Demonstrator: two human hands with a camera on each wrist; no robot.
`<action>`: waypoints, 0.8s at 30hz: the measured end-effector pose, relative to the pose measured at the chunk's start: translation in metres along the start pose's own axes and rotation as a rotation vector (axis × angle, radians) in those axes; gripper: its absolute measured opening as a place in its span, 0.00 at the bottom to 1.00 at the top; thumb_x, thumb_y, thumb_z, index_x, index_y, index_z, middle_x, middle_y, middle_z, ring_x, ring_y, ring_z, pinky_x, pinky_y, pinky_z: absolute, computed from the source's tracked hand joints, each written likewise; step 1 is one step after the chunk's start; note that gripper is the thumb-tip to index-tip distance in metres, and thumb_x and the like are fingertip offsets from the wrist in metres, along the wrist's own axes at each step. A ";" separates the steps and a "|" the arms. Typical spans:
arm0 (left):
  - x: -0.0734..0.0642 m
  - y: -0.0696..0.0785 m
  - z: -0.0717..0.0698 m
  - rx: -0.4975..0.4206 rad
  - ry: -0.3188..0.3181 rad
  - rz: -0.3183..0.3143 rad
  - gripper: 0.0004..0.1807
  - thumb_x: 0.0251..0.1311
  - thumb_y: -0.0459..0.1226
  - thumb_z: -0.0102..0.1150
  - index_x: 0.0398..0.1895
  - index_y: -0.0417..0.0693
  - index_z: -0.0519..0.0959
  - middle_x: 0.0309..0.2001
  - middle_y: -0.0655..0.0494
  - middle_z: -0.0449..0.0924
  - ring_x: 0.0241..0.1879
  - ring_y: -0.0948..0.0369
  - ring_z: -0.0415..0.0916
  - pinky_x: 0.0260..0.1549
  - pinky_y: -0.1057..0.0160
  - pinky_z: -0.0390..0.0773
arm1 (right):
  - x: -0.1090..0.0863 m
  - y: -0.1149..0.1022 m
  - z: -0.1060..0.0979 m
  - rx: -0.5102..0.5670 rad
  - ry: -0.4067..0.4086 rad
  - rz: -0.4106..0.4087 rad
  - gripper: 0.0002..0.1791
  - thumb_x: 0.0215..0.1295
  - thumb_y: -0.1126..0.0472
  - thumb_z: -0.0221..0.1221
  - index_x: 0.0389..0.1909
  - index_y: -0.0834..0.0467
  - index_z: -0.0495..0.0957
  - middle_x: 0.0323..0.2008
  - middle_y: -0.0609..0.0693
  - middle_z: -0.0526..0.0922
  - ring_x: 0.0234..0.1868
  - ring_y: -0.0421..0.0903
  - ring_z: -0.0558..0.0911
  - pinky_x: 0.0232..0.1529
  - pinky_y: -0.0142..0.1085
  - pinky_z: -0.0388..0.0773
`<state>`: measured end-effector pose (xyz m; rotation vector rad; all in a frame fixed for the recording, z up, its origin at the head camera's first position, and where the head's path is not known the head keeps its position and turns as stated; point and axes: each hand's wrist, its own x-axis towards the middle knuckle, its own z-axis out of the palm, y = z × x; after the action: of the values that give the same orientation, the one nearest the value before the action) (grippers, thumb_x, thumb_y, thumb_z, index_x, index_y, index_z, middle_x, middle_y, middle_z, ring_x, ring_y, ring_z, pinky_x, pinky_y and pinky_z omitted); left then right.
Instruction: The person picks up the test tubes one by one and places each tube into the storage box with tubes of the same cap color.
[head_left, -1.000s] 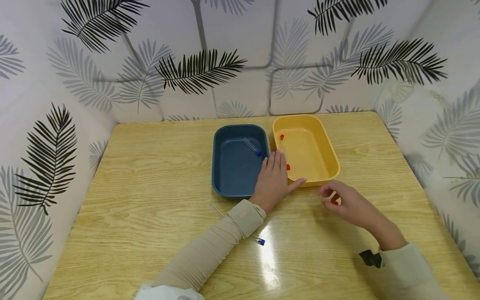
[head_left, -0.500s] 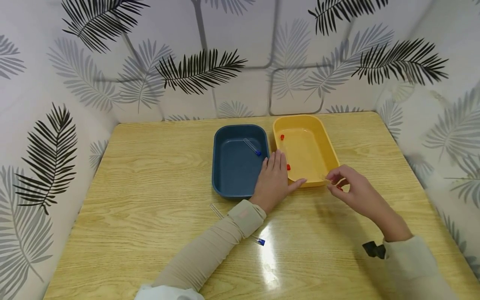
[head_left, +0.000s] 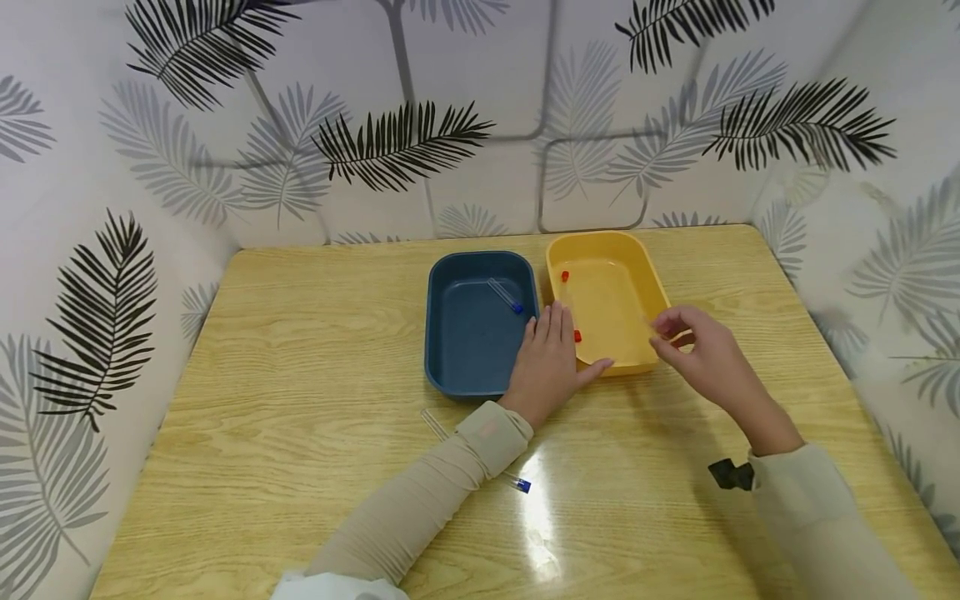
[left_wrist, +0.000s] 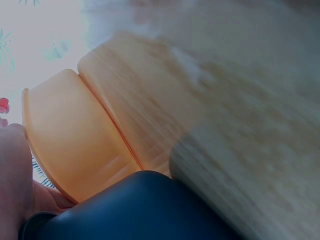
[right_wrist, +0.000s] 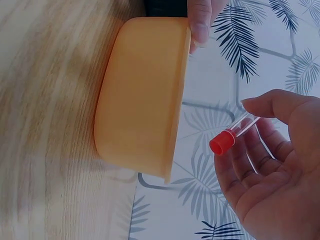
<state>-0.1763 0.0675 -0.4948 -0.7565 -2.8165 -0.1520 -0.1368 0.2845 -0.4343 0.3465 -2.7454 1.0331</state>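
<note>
My right hand [head_left: 705,354] pinches a clear test tube [right_wrist: 246,125] between thumb and fingers, over the right rim of the yellow bin [head_left: 611,304]. The tube's red cap [right_wrist: 222,143] faces the wrist camera. Across the adjoining rims of the yellow bin and the dark blue bin [head_left: 468,350], my left hand [head_left: 546,358] rests with fingers straight and thumb spread along the yellow front rim. Two red caps [head_left: 565,276] show on tubes inside the yellow bin, one partly behind the left fingers. A blue-capped test tube [head_left: 504,294] lies in the blue bin.
On the wooden table [head_left: 300,358], a blue-capped tube [head_left: 522,484] pokes out from under the left sleeve [head_left: 420,500]. A clear tube end [head_left: 432,423] shows on the sleeve's other side. A leaf-patterned wall covering [head_left: 480,125] stands behind and beside the table.
My right hand has moved up and away from me, from in front of the yellow bin to its right rim, carrying the red-capped test tube. My left hand has stayed put.
</note>
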 end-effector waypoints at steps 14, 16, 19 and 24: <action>0.000 0.000 -0.002 0.002 0.000 -0.006 0.54 0.56 0.72 0.28 0.68 0.35 0.56 0.67 0.42 0.57 0.66 0.52 0.57 0.63 0.53 0.56 | 0.027 0.001 0.004 0.036 -0.041 0.154 0.14 0.63 0.60 0.60 0.44 0.63 0.73 0.38 0.55 0.77 0.40 0.49 0.77 0.43 0.45 0.77; 0.000 0.000 -0.001 0.002 0.000 -0.007 0.54 0.56 0.72 0.28 0.68 0.35 0.57 0.67 0.42 0.57 0.66 0.52 0.57 0.63 0.53 0.56 | 0.030 0.002 0.005 0.038 -0.039 0.171 0.15 0.63 0.58 0.59 0.45 0.63 0.73 0.38 0.55 0.77 0.40 0.49 0.76 0.42 0.45 0.77; 0.000 0.000 -0.001 0.000 -0.005 -0.009 0.54 0.56 0.72 0.28 0.68 0.35 0.56 0.68 0.42 0.57 0.66 0.52 0.56 0.63 0.53 0.55 | 0.034 0.003 0.007 0.049 -0.029 0.200 0.16 0.64 0.56 0.58 0.46 0.63 0.73 0.39 0.56 0.77 0.40 0.50 0.76 0.39 0.37 0.78; 0.000 0.000 -0.001 0.002 -0.008 -0.012 0.54 0.55 0.72 0.28 0.68 0.36 0.56 0.68 0.42 0.56 0.66 0.52 0.56 0.63 0.53 0.55 | 0.040 0.003 0.014 0.108 -0.003 0.229 0.17 0.64 0.57 0.58 0.47 0.65 0.73 0.40 0.58 0.77 0.41 0.53 0.77 0.31 0.26 0.75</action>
<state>-0.1755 0.0675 -0.4940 -0.7412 -2.8285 -0.1486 -0.1772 0.2714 -0.4361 0.0481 -2.7872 1.2391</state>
